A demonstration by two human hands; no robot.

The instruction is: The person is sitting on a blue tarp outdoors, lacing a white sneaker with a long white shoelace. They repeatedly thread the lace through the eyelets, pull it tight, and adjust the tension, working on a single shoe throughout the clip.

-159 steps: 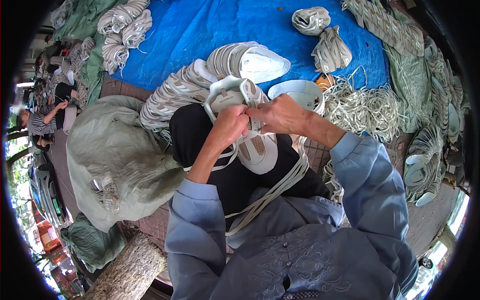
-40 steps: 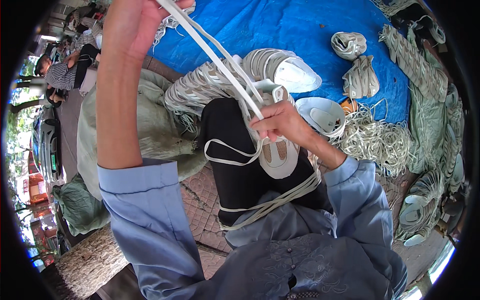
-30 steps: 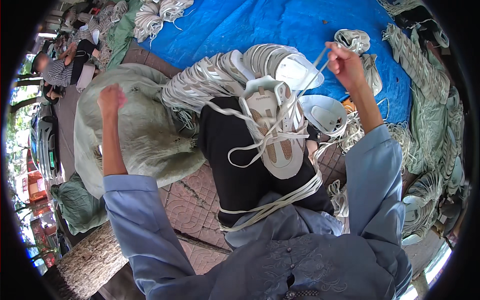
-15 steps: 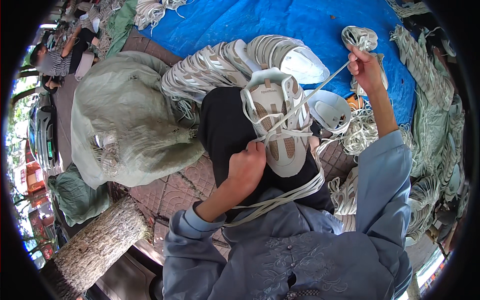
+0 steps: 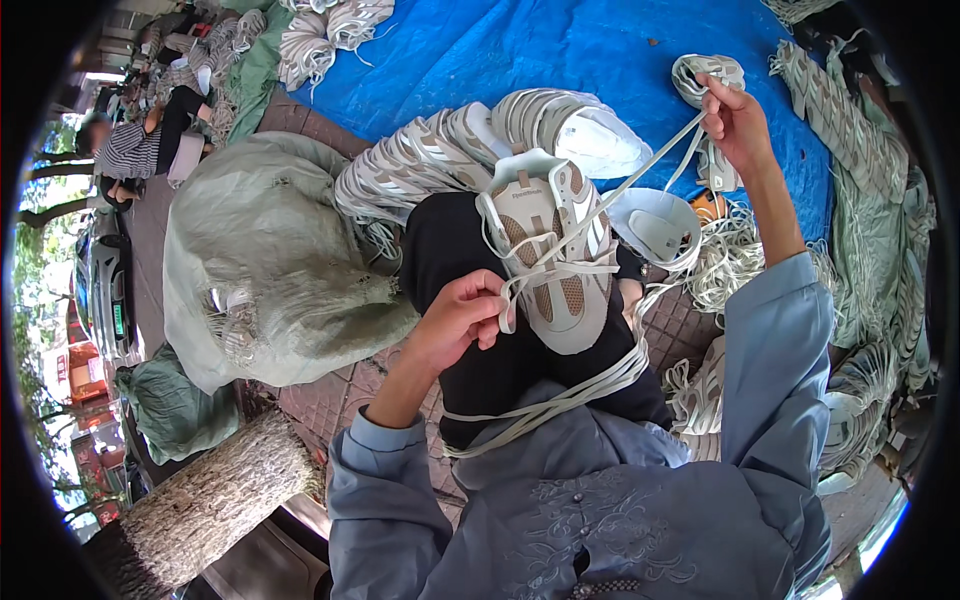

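A white and beige shoe upper (image 5: pixel 571 322) rests on my black-trousered knee, its toe toward me, laced only across the part near the toe. At its left side my left hand (image 5: pixel 468 314) pinches a loop of the white shoelace (image 5: pixel 508 302) between thumb and fingers. Up and to the right, my right hand (image 5: pixel 735 120) grips the other length of lace, drawn in a straight slanting line from the upper. A bundle of loose white laces (image 5: pixel 565 408) lies across my lap.
Beyond my knee a curved stack of nested shoe uppers (image 5: pixel 420 150) sits by a blue tarp (image 5: pixel 440 50). A big pale sack (image 5: pixel 280 280) stands left, near a tree trunk (image 5: pixel 220 490). Piled laces (image 5: pixel 722 262) lie right. Another person (image 5: pixel 135 150) sits far left.
My left hand has shifted left, away from the shoe upper, with a lace loop now showing at its fingertips. My right hand stays raised, slightly farther right, a second lace strand hanging from it.
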